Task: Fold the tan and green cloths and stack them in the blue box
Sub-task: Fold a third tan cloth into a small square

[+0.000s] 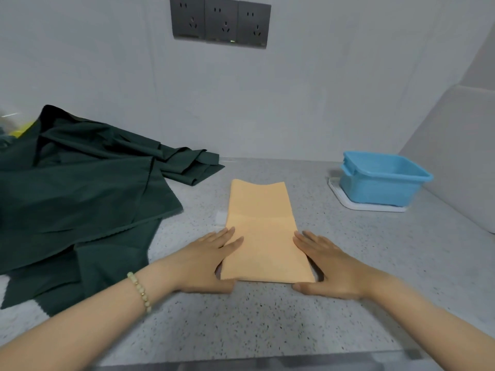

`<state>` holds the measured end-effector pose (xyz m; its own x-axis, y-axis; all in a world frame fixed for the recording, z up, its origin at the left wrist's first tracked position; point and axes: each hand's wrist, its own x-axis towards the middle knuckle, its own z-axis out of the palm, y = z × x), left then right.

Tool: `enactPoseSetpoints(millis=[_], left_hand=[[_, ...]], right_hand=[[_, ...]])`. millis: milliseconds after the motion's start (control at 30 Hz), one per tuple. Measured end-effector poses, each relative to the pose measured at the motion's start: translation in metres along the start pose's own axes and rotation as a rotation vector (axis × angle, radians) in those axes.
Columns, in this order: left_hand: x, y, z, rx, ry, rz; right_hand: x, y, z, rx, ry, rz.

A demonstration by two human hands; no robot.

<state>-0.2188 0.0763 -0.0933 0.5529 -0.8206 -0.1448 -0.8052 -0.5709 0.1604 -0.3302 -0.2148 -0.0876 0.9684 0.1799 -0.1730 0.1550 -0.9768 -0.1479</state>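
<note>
Tan cloth (263, 231) lies part-folded between our straight fingers (227, 236); left hand (209, 261) and right hand (324, 263) press its side edges, gripping nothing. We should fold the near edge evenly away, past our fingertips (305, 234).

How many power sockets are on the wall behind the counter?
3. They sit side by side in one row high on the wall: the left socket, the middle socket, the right socket. More could lie above the picture's edge.

The head camera looks forward and down, close over the countertop (241, 330).
</note>
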Motion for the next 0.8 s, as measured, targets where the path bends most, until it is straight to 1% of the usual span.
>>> enactPoseSetpoints(millis=[100,200,333,400,533,600,667,733,800], left_hand=[[0.001,-0.001,0.000,0.026,0.026,0.011],[0.003,-0.004,0.001,0.064,0.106,0.010],[0.018,-0.005,-0.006,0.137,0.241,0.010],[0.029,-0.003,-0.012,0.166,0.268,-0.002],[0.041,-0.006,-0.015,0.274,0.204,-0.016],[0.040,-0.006,-0.013,0.348,0.164,-0.016],[0.032,-0.001,-0.010,0.373,0.106,0.019],[0.022,0.002,-0.004,0.280,0.069,0.041],[0.012,0.003,-0.003,0.103,0.085,0.049]], right_hand=[[0.002,-0.002,0.000,0.011,0.026,0.013],[0.004,0.002,0.000,0.041,0.145,-0.006],[0.017,0.006,-0.006,-0.077,0.294,-0.061],[0.030,0.003,-0.008,-0.123,0.348,-0.076],[0.044,0.002,-0.010,-0.141,0.430,-0.076],[0.044,0.004,-0.006,-0.162,0.408,-0.107],[0.039,0.003,0.001,-0.120,0.356,-0.115],[0.031,0.001,0.007,-0.043,0.335,-0.130],[0.020,-0.002,0.009,0.109,0.333,-0.127]])
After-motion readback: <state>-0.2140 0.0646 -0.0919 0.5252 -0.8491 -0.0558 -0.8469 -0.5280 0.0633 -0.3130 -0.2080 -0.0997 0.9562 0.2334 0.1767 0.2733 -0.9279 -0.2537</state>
